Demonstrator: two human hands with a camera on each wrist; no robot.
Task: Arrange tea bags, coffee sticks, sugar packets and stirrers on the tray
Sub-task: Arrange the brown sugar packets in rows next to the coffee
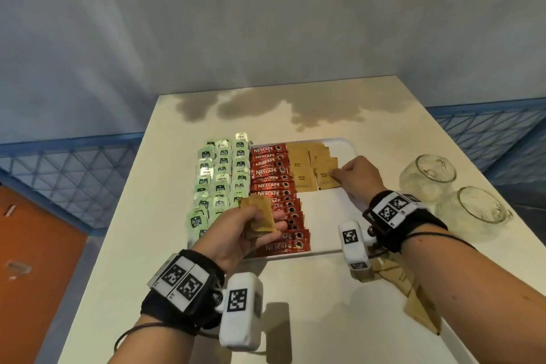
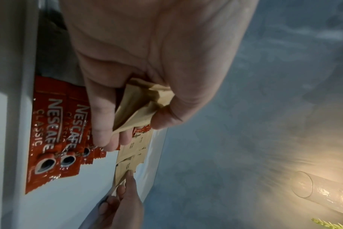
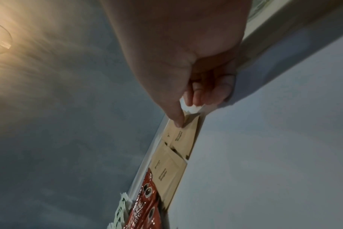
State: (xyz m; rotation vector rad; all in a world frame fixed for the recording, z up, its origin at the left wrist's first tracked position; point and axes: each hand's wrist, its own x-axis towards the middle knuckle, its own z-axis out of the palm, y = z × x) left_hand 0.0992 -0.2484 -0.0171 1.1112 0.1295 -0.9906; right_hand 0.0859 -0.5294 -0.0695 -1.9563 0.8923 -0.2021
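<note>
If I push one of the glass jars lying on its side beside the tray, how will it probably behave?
The nearer glass jar lies on its rounded side, so a push would probably roll it. It sits near the table edge, so it might fall. Being thin clear glass, it likely breaks easily and feels slippery.

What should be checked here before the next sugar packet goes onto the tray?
1. Right hand grip on the sugar packet being laid down: pinched at its corner, ok.
2. Left hand holds spare sugar packets: ok.
3. Bare tray space nearer than the sugar rows: ok.
4. Coffee sticks in a tidy overlapping column: ok.
5. Tea bags fully inside the tray: cannot tell.
6. Stirrers on the tray: not ok, none visible there.
</note>
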